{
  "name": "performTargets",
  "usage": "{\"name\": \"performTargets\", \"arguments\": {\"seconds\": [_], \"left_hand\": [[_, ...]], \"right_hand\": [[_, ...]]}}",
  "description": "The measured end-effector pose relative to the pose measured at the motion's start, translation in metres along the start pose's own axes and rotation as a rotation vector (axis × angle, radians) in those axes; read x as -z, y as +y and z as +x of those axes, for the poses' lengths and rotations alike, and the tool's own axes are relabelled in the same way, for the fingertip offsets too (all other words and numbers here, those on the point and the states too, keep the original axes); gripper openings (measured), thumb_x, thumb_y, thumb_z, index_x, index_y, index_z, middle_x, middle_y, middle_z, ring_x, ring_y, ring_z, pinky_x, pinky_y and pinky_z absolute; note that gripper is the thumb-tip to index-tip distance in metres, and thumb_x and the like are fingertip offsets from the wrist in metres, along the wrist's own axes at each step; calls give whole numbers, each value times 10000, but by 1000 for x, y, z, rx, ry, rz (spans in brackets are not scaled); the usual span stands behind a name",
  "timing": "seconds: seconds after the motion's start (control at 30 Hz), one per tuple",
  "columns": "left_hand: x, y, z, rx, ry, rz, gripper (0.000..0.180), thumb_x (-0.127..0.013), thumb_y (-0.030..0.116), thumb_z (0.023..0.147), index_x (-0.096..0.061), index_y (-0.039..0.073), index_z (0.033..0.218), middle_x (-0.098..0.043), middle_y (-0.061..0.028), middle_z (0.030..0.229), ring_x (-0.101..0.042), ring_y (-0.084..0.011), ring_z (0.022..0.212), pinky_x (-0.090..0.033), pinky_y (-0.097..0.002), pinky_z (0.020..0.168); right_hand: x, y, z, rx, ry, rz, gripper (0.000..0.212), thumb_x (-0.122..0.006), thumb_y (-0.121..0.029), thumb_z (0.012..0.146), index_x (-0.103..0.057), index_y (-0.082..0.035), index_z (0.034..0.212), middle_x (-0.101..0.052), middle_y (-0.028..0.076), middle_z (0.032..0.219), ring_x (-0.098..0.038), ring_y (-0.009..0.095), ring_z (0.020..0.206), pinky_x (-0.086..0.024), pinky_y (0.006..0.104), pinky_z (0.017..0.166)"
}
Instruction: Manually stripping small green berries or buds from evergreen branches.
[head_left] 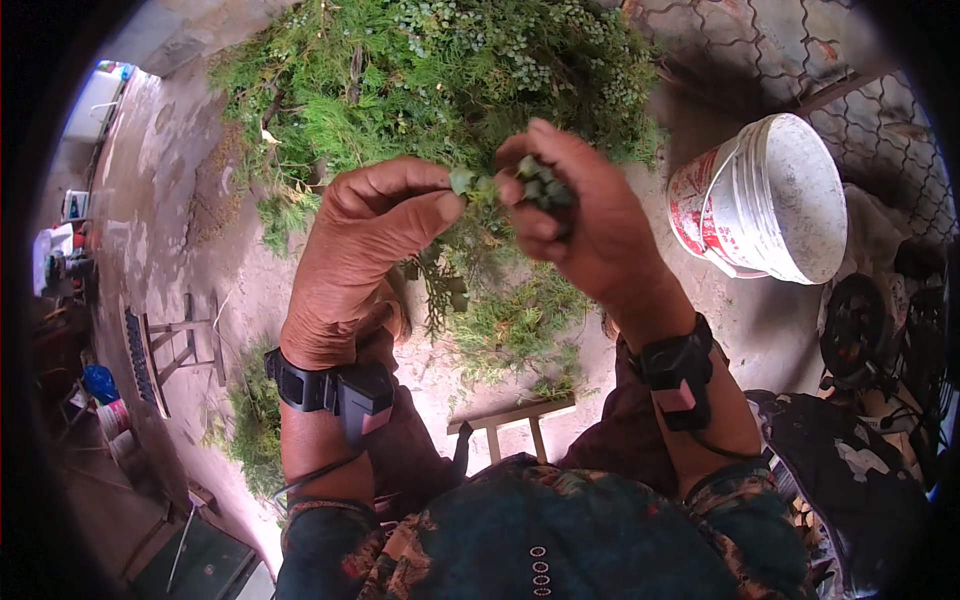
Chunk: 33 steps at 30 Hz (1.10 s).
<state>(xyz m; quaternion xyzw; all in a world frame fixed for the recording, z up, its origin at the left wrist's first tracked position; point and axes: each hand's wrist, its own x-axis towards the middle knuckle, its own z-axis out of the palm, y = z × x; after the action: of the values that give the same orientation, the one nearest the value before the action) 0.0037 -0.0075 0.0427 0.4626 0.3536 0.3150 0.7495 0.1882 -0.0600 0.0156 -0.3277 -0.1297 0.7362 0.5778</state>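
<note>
My left hand (365, 230) pinches a green conifer sprig (437, 290) between thumb and forefinger, and its flat, scaly foliage hangs down below the fingers. A pale green cone (462, 181) shows right at those fingertips. Close on the right, my right hand (605, 225) is curled around several small blue-green cones (540, 187). Its thumb and forefinger reach toward the cone at the left fingertips; motion blurs them, and I cannot tell whether they touch it. Beyond both hands lies a big heap of cut conifer branches (350, 110), thick with similar cones on its far right side.
A white and red bucket (700, 205) lies tilted at the right, its mouth facing right. Loose sprigs (520, 325) are scattered on the ground between my feet. A small wooden stool (185, 345) stands at the left, a branch pile (255, 430) near it. Wire mesh (780, 45) is at the far right.
</note>
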Motion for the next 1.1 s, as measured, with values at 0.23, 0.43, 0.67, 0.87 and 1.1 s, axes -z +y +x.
{"name": "performTargets", "arguments": {"seconds": [0.23, 0.43, 0.67, 0.87, 1.1], "left_hand": [[-3, -6, 5, 1, 34, -22, 163, -688, 92, 775, -642, 13, 910, -604, 14, 710, -492, -41, 606, -377, -192, 553], [-13, -13, 9, 10, 85, -207, 184, -647, 100, 803, -613, -3, 951, -549, 41, 682, -421, -39, 557, -338, -191, 525], [-15, -14, 9, 9, 144, -112, 166, -647, 84, 797, -604, -7, 929, -533, 38, 666, -396, -36, 526, -323, -183, 499], [-10, -9, 8, 160, -61, -449, 138, -644, 70, 793, -596, -2, 901, -504, 40, 626, -382, -36, 498, -320, -180, 489], [-13, -10, 8, 151, 12, -90, 159, -675, 116, 772, -611, 6, 867, -523, 44, 632, -399, -29, 522, -323, -178, 493]], "right_hand": [[-13, 2, -9, -63, -58, -61, 306, -535, -371, 898, -530, -74, 970, -518, 27, 747, -385, 54, 472, -288, 197, 396], [-11, 8, -7, 8, -100, -107, 262, -567, -317, 891, -507, -67, 943, -496, 1, 735, -371, 36, 478, -272, 186, 397], [-9, 5, -7, -17, -84, -107, 163, -496, -245, 923, -499, -83, 936, -492, -13, 725, -352, 23, 461, -264, 174, 383], [-2, -3, -8, -87, -285, 225, 257, -420, -301, 925, -513, -61, 930, -499, 26, 696, -348, 48, 410, -272, 191, 357], [-13, 0, -11, -47, 35, -9, 266, -490, -336, 907, -518, -71, 904, -496, 22, 646, -343, 50, 406, -260, 190, 362]]}}
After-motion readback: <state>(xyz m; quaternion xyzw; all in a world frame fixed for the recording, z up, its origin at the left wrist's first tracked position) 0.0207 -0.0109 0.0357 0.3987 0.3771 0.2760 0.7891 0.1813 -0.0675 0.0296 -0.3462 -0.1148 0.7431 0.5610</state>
